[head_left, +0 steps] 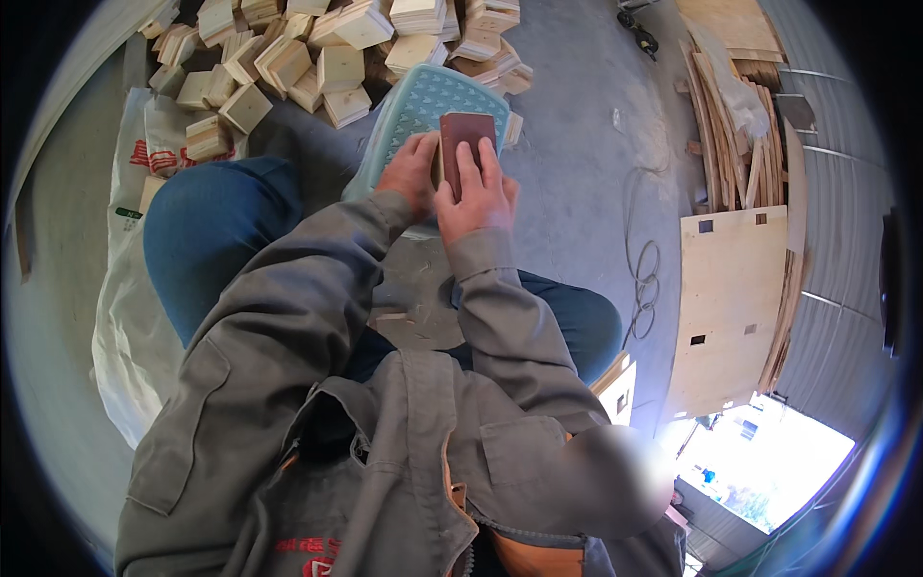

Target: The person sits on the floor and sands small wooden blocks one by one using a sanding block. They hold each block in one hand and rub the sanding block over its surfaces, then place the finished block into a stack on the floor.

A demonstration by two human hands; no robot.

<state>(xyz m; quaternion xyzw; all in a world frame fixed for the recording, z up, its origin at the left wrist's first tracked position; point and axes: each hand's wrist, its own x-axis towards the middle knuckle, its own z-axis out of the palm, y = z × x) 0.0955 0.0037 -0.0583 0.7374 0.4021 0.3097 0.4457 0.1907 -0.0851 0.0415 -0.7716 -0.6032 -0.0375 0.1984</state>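
Over a light blue plastic stool with a patterned top, both of my hands work close together. My right hand lies on a reddish-brown rectangular pad that looks like sandpaper, its fingers along the face and its thumb at the near left edge. From the left, my left hand grips a pale wooden block, of which only a narrow edge shows beside the pad. Its fingertips are partly hidden behind the block, and the pad covers most of the wood.
Pale wooden blocks are heaped on the floor beyond the stool. A white plastic sack lies at my left. To the right, a cable coils on the floor near leaning plywood panels and stacked boards. My knees flank the stool.
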